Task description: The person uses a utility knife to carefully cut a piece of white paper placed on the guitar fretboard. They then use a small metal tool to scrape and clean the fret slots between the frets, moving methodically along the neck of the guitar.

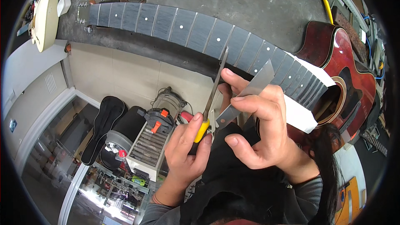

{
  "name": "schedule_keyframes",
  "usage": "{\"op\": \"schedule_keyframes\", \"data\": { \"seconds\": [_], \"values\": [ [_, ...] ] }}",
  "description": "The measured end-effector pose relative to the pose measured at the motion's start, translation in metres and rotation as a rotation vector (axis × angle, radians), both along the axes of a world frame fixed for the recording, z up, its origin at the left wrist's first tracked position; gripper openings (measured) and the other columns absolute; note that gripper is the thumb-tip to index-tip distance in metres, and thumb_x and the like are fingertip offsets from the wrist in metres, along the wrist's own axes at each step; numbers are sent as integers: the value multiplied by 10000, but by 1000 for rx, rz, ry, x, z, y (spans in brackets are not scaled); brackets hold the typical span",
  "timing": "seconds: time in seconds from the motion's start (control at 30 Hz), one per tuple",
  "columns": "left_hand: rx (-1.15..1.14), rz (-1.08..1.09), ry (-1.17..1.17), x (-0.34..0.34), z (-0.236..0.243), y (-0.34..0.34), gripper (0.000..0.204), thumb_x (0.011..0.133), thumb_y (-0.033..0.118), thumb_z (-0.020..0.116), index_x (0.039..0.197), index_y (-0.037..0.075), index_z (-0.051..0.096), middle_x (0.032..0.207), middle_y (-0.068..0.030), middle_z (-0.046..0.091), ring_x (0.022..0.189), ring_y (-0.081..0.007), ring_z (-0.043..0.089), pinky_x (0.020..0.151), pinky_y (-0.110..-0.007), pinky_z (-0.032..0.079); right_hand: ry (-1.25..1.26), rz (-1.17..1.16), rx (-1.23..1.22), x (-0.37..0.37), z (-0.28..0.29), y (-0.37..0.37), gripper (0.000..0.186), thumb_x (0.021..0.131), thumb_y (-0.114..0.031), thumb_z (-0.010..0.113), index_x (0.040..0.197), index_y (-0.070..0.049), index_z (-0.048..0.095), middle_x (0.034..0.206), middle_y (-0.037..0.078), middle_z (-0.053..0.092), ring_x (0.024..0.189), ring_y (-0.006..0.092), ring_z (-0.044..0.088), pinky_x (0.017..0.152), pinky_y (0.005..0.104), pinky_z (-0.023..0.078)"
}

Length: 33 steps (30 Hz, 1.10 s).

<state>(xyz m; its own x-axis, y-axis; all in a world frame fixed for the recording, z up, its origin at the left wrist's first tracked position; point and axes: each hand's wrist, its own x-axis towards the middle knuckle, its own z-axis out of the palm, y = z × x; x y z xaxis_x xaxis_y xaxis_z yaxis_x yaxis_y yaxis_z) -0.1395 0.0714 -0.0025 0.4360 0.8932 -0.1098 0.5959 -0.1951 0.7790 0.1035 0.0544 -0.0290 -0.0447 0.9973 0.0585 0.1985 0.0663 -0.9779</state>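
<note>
- Fretboard [181,27] of a red guitar [323,41]: lying along the tabletop [250,0]
- Left hand [183,152]: fingers curled snugly round the handle of a yellow-handled file [216,87], its tip over the fretboard's near edge
- Right hand [271,137]: thumb spread apart, flat metal plate [259,81] held between the fingers, its far end overlapping the fretboard
- White sheet [298,116]: beneath the fretboard's body end
</note>
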Motion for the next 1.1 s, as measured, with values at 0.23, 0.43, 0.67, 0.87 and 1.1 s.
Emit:
{"op": "schedule_keyframes", "data": {
  "seconds": [0.23,0.43,0.67,0.87,1.1],
  "values": [
    [-17,-4,-6,0,1,4,704,926,-89,866,1608,-20,705,1111,-188,814,875,-288,767,790,-381,620,18,5,-17,1,-1,2,576,1032,-90,801,1529,21,532,1685,366,533,1565,468,608,1229,529,591],
    [-26,-10,-22,4,6,9,708,928,-97,860,1613,-22,699,1114,-193,816,889,-287,777,802,-382,631,23,-26,27,-1,-2,-1,624,985,-64,830,1540,19,556,1691,353,556,1480,442,622,1200,500,579],
    [-46,-35,-11,2,11,18,714,927,-103,855,1618,-26,693,1115,-197,815,885,-286,773,808,-379,636,96,-91,69,-9,-9,-3,713,902,-17,884,1558,13,606,1717,336,583,1321,385,648,1095,438,591],
    [-67,-41,-1,-1,15,18,711,933,-101,855,1621,-26,693,1159,-208,817,912,-288,786,829,-375,642,101,-99,71,-9,-8,-2,701,907,-3,881,1552,19,607,1715,335,581,1298,374,652,1005,405,637],
    [-63,-29,-2,1,15,20,707,944,-98,851,1628,-24,688,1172,-211,818,927,-291,794,838,-376,644,6,-41,15,-3,3,-1,615,969,-69,840,1516,11,572,1692,370,591,1339,343,658,1131,423,550]
  ]
}}
